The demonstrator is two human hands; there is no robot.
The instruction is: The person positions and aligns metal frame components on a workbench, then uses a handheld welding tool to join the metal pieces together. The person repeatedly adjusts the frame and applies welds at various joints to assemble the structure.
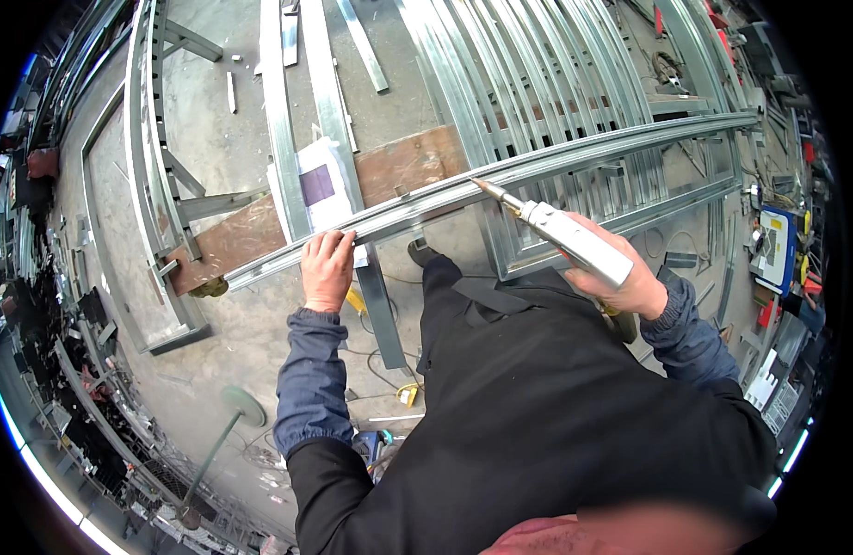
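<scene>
A long shiny metal rail (403, 198) with a ribbed profile runs across in front of me, rising from lower left to upper right. My left hand (328, 268) is closed over its near edge, left of the middle. In my right hand (635, 282) is a silver-grey handheld welding gun (574, 242), my fingers wrapped round its body. Its brass-coloured nozzle points up and left, with the tip at or just above the rail; whether they touch I cannot tell. Beneath the rail lies a brown rusty plate (417, 159). A white sheet with a purple patch (319, 185) rests just beyond my left hand.
Several parallel metal bars (537, 69) extend away on the right. A bent metal frame (158, 166) stands at the left. Cables and a yellow tool (408, 395) lie on the floor near my legs. A round-based stand (242, 407) is at lower left.
</scene>
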